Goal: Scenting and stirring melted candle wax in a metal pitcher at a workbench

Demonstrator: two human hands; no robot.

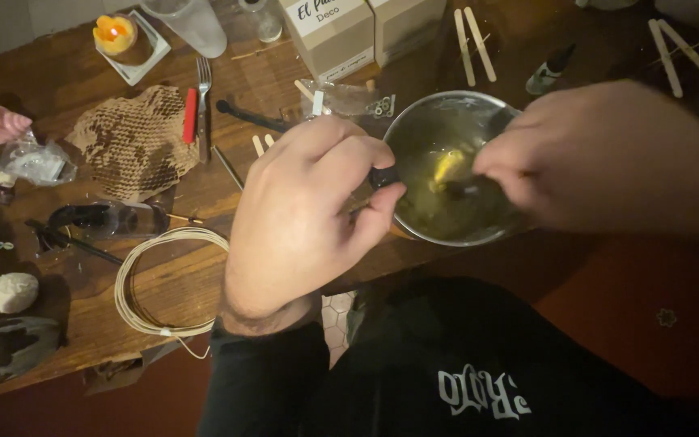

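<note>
A small steel pot (414,121) sits at the near edge of a wooden table (58,81), with yellowish melted matter (446,166) in it. My left hand (309,210) pinches the pot's dark handle knob (383,176) at its left rim. My right hand (608,154) reaches in from the right with its fingers closed on a thin dark tool (467,188) that dips into the pot. Part of the pot's right side is hidden by that hand.
A coil of white wick cord (127,279) lies left of my left hand. Brown honeycomb paper (135,137), a fork (203,89), a lit candle (115,34), cardboard boxes (333,36), wooden sticks (472,44) and a small dropper bottle (550,69) lie further back.
</note>
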